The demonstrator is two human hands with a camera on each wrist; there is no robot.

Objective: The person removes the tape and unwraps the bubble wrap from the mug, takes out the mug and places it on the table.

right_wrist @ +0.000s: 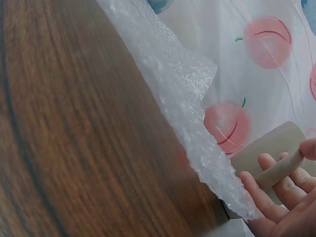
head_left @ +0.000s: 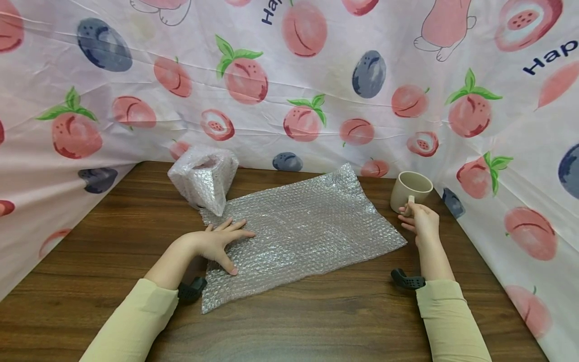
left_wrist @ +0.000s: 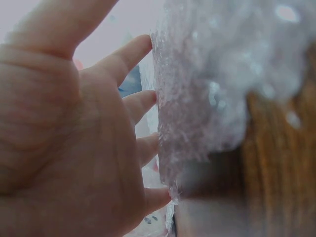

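Head view: the interior of the bubble wrap bundle (head_left: 205,173) cannot be made out, and the bundle hides part of the far edge of the bubble wrap sheet (head_left: 303,229). The right hand (head_left: 424,222) covers part of the handle (head_left: 410,200) of the mug (head_left: 401,194). The lower edge cuts off the left sleeve (head_left: 133,322), the right sleeve (head_left: 452,322) and the table (head_left: 316,322); the right edge truncates lettering on the backdrop (head_left: 316,75). Left wrist view: the left hand (left_wrist: 89,133) is cut off at left and bottom, its thumb at the top; bubble wrap at upper right is blurred. Right wrist view: the right edge cuts off the hand, whose fingers obscure part of the mug
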